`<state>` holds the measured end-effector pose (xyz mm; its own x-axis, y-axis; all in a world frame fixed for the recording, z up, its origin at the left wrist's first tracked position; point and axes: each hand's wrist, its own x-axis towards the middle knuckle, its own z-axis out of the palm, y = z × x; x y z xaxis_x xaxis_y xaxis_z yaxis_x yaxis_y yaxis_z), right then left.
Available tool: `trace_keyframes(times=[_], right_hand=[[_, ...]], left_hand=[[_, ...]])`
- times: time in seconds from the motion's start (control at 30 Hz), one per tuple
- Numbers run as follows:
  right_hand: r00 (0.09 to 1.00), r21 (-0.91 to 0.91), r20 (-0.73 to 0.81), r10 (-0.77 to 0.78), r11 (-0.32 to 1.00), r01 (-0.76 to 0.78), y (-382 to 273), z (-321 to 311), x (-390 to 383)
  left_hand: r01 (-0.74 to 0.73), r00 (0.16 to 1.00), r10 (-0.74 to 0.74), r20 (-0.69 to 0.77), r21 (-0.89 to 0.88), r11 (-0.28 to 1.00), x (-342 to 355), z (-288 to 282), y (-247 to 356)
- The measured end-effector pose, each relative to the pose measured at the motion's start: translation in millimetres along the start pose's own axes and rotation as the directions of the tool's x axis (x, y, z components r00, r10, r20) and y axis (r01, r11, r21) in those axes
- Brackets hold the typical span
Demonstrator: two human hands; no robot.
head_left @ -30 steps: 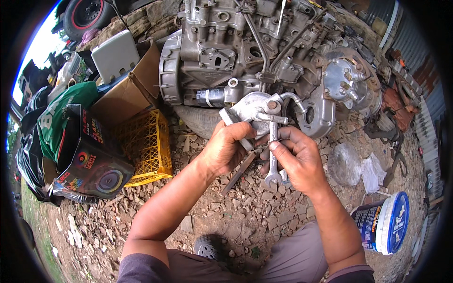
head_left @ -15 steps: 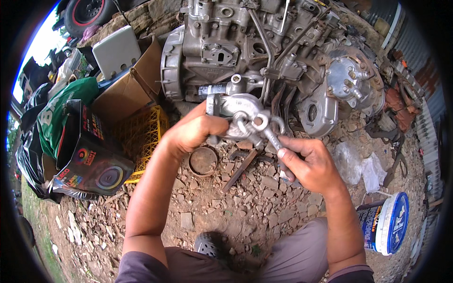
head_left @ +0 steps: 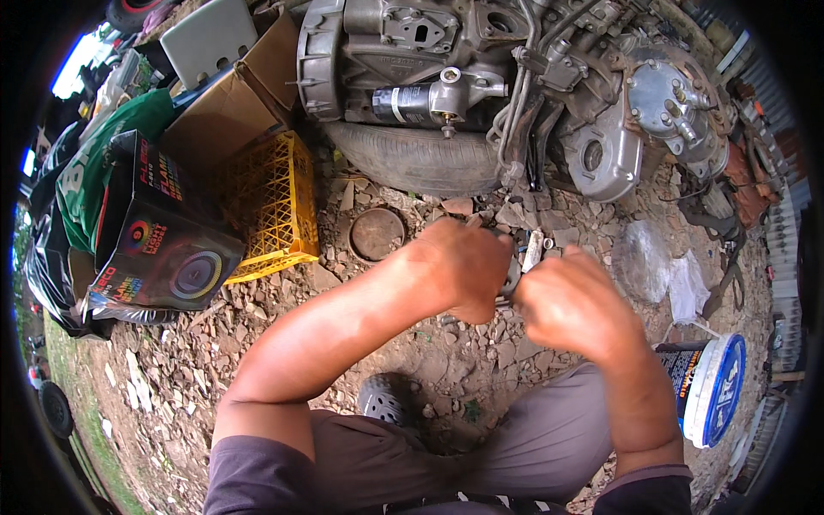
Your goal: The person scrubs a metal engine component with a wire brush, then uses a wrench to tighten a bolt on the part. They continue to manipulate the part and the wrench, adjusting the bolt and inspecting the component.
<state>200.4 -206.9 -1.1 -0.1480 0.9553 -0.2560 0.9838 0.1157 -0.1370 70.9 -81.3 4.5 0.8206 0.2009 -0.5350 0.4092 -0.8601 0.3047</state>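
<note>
My left hand (head_left: 463, 270) is closed, its back turned up and its wrist bent. A grey metal casting (head_left: 512, 279) shows only as a small edge beside its fingers; the hand hides the rest. Close on the right, my right hand (head_left: 571, 300) is curled into a fist, slightly blurred. The wrench it gripped in the earlier picture is now mostly hidden by the fingers. Just beyond the hands, a small whitish cylinder (head_left: 533, 248) is visible. Both hands are low over the stony ground, in front of a large engine (head_left: 412, 60).
A tire (head_left: 412, 159) lies beneath the engine, near its black filter (head_left: 401, 103). A round shallow pan (head_left: 378, 234) rests on the rubble. Left are a yellow crate (head_left: 296, 202), a cardboard box (head_left: 215, 107) and a black printed box (head_left: 163, 249). A blue-lidded bucket (head_left: 728, 390) lies right.
Both hands have come down and toward me, away from the engine. My left hand has moved right and turned over, hiding most of the casting. The view has tilted lower.
</note>
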Motion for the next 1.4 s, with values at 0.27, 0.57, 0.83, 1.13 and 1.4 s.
trace_keyframes(times=[0.27, 0.57, 0.83, 1.13, 1.4], right_hand=[[0.989, 0.209, -0.124, 0.076, 0.977, -0.049, 26.2, -18.4, -15.9], [0.843, 0.860, -0.400, 0.360, 0.465, 0.210, 37.4, -11.8, 4.0], [0.879, 0.941, -0.336, 0.337, 0.151, 0.302, 12.4, -6.6, 15.1], [0.886, 0.941, -0.337, 0.317, 0.138, 0.308, 9.2, -9.2, 18.0], [0.901, 0.955, -0.293, 0.320, 0.049, 0.293, 6.5, -7.5, 17.1]], left_hand=[[-0.019, 0.988, -0.001, -0.153, -0.131, 0.991, -3.6, -14.5, -33.3], [-0.592, 0.721, -0.148, -0.677, -0.712, 0.377, -8.3, -36.5, -81.7], [-0.455, 0.849, -0.073, -0.523, -0.653, -0.605, 15.4, -15.4, -71.9], [-0.382, 0.878, -0.013, -0.479, -0.685, -0.620, 28.5, -1.7, -54.4], [-0.535, 0.841, -0.161, -0.517, -0.751, -0.387, 25.5, 0.7, -44.2]])
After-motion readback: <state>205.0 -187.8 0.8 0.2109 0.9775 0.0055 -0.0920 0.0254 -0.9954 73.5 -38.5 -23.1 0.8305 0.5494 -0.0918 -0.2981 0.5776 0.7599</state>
